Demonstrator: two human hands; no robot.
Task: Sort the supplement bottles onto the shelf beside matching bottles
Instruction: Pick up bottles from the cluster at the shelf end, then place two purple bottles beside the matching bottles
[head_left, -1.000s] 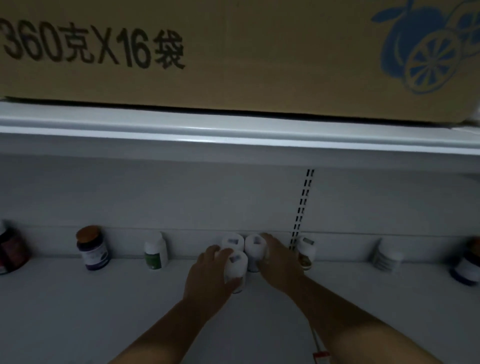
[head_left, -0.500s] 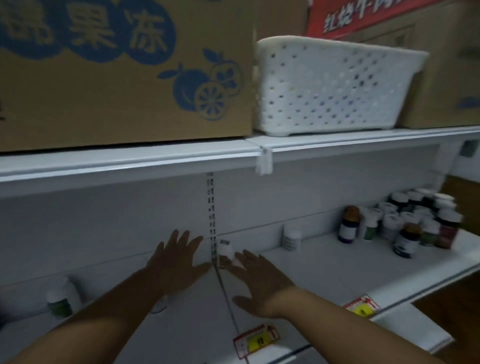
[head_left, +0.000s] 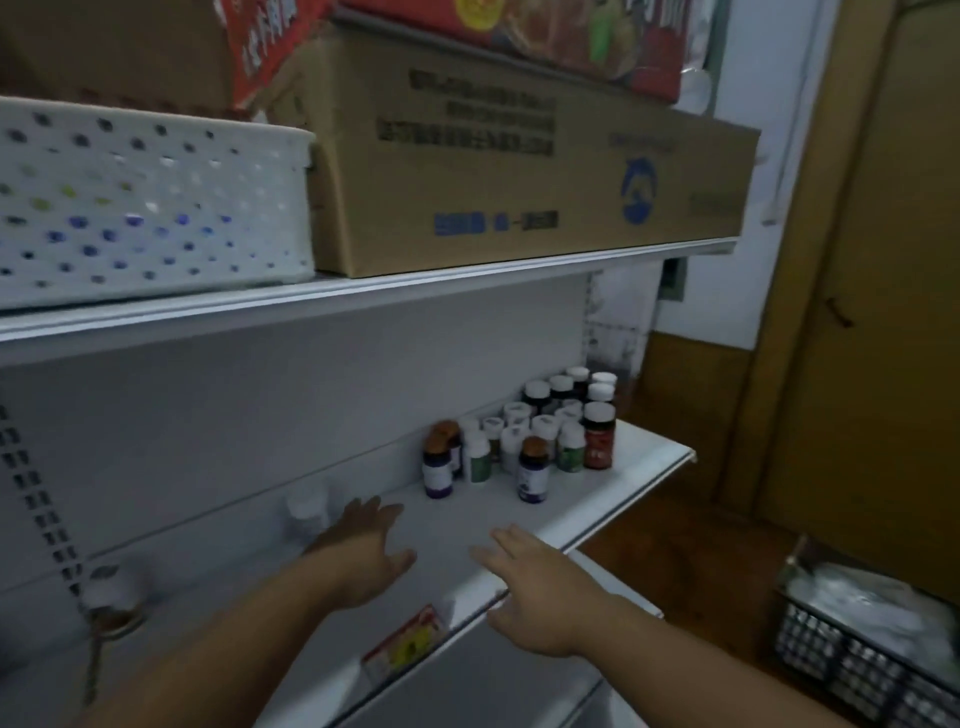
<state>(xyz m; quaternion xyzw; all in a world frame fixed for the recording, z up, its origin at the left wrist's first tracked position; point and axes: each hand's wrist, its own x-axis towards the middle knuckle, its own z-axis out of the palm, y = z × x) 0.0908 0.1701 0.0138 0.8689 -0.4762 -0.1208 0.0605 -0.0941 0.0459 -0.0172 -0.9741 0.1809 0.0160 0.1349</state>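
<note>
Bare and flat, both hands are open with the fingers spread, and neither grip holds anything. The left hand (head_left: 363, 551) floats over the white shelf (head_left: 639, 467), palm down, with its fingertips near a small white bottle (head_left: 306, 512) that stands at the back wall. The right hand (head_left: 540, 587) is over the front edge of the shelf, a little apart from the left one.

Past the hands, at the right end of the shelf, stands a bunch of supplement bottles (head_left: 540, 431) packed close together. Most have white caps. A dark bottle with a brown cap (head_left: 440, 460) is at the left of the bunch, another dark bottle (head_left: 533, 470) stands out in front, and a red bottle (head_left: 599, 436) stands at the right.

On the left, one more bottle with a white cap (head_left: 109, 597) stands by the strip of slots in the back wall; it is blurry. A red and yellow price tag (head_left: 408, 642) sticks to the front edge of the shelf.

On the shelf above sit a white basket with holes (head_left: 150, 202) and a brown cardboard box (head_left: 519, 171), touching side by side. A dark crate (head_left: 857, 670) is low down at the right.
</note>
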